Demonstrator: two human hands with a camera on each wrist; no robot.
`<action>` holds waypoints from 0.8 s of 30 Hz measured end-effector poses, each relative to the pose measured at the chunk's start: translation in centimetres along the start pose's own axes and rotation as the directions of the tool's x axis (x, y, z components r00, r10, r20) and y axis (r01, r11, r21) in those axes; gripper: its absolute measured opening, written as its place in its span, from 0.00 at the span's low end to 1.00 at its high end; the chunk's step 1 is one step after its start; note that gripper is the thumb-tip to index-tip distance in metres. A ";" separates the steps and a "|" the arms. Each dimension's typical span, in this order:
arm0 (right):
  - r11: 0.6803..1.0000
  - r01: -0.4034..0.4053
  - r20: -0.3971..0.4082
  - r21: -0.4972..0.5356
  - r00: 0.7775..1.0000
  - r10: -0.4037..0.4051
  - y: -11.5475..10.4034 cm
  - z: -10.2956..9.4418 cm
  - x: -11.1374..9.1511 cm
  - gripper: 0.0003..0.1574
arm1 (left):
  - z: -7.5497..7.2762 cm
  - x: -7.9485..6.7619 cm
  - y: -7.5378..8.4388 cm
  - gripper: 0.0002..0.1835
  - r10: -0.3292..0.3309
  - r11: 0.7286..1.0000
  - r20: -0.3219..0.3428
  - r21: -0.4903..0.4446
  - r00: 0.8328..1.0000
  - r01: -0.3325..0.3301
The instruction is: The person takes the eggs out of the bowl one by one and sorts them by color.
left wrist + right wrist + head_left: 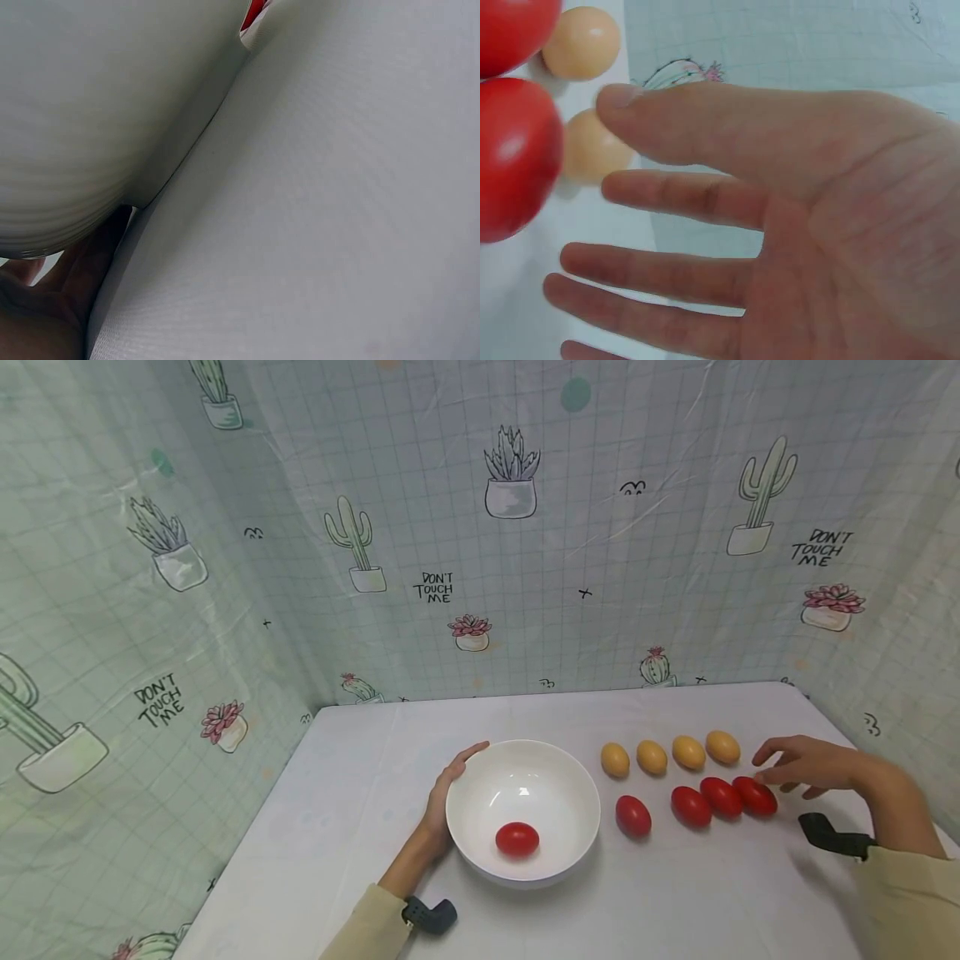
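A white bowl (522,889) stands on the table with one red egg-shaped piece (517,840) inside. Against the bowl's left outer side rests my left hand (441,806), its fingers reaching along the wall; in the left wrist view the bowl (97,97) hides part of the hand (64,300). My right hand (813,764) hovers at the right end of a red row, just beside the rightmost red egg-shaped piece (754,797). In the right wrist view that hand (795,247) has its fingers spread and nothing between them, close to a large-looking red piece (514,161).
More red egg-shaped pieces lie left of the rightmost one: two close together (691,807) and one apart (633,817), nearer the bowl. Behind them runs a row of several yellow egg-shaped pieces (652,757). A cactus-print curtain (420,527) hangs behind the white table (375,752).
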State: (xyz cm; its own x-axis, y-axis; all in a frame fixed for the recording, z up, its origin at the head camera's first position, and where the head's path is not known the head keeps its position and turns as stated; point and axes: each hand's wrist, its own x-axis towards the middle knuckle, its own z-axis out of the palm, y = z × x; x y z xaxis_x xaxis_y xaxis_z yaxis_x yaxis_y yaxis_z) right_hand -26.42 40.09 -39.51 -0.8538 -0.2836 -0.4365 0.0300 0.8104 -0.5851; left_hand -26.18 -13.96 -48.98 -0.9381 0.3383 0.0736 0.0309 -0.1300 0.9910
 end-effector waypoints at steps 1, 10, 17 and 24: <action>1.000 0.017 -0.015 -0.010 1.000 -0.017 -0.1 -0.1 -0.1 0.35 | 0.0 0.0 0.0 0.31 0.000 1.000 0.000 -0.002 1.000 0.000; 0.982 0.173 -0.150 -0.076 0.972 -0.183 -2.3 0.1 -1.0 0.30 | 0.1 -0.1 0.2 0.31 -0.006 1.000 -0.007 -0.026 1.000 0.005; 0.970 0.199 -0.218 -0.143 0.949 -0.227 -3.6 0.5 -1.3 0.28 | 0.1 -0.1 0.2 0.31 -0.006 1.000 -0.004 -0.013 1.000 0.006; 0.955 0.265 -0.240 -0.134 0.926 -0.290 -4.6 1.2 -1.2 0.25 | 0.2 -0.1 0.2 0.31 -0.008 1.000 -0.007 -0.003 1.000 0.008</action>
State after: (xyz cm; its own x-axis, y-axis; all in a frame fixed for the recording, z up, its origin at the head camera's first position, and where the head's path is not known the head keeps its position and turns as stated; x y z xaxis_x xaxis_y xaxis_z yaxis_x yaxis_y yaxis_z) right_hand -24.93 36.14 -37.10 -0.9242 -0.3752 -0.0709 -0.2668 0.7675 -0.5829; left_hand -26.03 -13.86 -48.74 -0.9406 0.3330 0.0653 0.0227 -0.1301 0.9912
